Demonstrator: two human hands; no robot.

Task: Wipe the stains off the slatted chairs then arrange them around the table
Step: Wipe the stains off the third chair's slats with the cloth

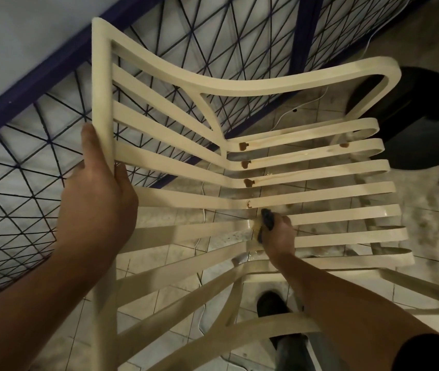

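Head: L hand (100, 199) grips chair (266, 85) — R hand (278, 236), cloth (268, 220) on slat (347, 214); grille (25, 170) behind.

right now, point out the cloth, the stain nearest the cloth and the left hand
cloth (268, 220): head view, dark fold above fingers
stain nearest the cloth (248, 203): head view, its middle
left hand (97, 191): head view, back of hand

left hand (97, 194) grips chair (240, 84) top; right hand (278, 235) — cloth (268, 222) on slat
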